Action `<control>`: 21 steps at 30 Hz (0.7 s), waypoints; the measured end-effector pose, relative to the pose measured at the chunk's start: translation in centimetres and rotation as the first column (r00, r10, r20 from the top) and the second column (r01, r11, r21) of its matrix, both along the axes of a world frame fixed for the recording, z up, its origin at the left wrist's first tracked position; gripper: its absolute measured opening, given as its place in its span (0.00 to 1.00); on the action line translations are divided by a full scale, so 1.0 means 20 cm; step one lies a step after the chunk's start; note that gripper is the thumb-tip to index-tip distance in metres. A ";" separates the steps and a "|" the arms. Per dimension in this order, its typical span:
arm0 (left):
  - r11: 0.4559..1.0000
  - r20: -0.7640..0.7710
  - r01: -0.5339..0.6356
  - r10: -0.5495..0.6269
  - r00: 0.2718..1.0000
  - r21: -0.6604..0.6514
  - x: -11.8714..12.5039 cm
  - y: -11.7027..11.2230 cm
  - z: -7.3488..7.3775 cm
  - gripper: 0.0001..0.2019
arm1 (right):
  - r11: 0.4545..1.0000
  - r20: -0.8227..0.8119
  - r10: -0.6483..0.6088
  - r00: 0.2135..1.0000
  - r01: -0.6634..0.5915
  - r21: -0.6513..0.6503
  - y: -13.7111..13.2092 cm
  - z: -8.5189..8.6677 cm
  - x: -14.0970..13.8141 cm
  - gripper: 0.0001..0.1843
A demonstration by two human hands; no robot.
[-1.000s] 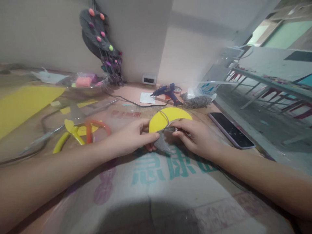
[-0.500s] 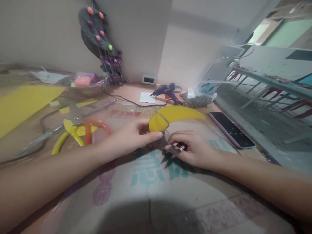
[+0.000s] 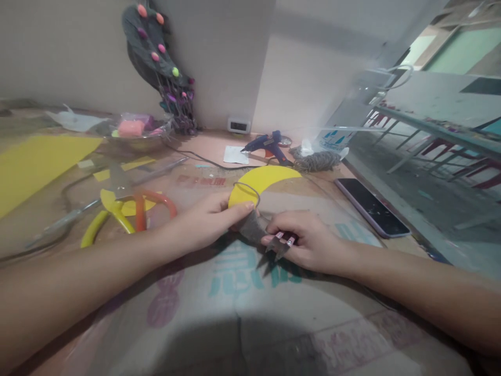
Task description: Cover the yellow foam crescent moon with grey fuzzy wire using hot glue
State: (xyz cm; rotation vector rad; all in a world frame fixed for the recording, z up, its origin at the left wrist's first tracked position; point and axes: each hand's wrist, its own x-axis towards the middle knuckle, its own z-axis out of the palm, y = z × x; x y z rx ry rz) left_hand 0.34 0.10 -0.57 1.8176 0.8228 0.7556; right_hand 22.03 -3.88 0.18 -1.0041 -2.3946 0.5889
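Observation:
My left hand [image 3: 209, 219] pinches the near tip of a yellow crescent-shaped foam piece [image 3: 261, 180], which has a thin grey thread looped over it. A small grey felt scrap [image 3: 250, 228] lies between my two hands, touching the fingers of both. My right hand [image 3: 309, 241] is closed around small thread snips [image 3: 278, 249] whose metal blades point toward me and to the left.
Scissors with yellow and orange handles [image 3: 125, 209] lie to the left. A blue glue gun [image 3: 266, 143] and a grey yarn bundle [image 3: 313, 162] sit at the back, a phone [image 3: 370, 206] to the right. A printed woven sack [image 3: 250, 292] covers the table.
The right hand left the crescent and drew back toward me, bringing the snips into view. The crescent shifted slightly left in the left hand.

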 end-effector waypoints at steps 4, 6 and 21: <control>0.999 -0.013 0.025 -0.026 1.000 -0.021 0.00 0.00 0.00 0.15 | 1.000 0.004 -0.011 1.000 0.011 -0.011 0.00 0.00 0.00 0.12; 0.999 -0.010 0.037 -0.037 0.999 -0.031 0.00 0.00 0.00 0.13 | 1.000 0.006 -0.012 1.000 0.012 -0.012 0.00 0.00 0.00 0.12; 0.999 -0.036 0.029 -0.030 0.999 -0.046 -0.01 0.00 0.00 0.14 | 1.000 -0.001 -0.004 1.000 0.004 0.002 0.00 0.01 0.01 0.12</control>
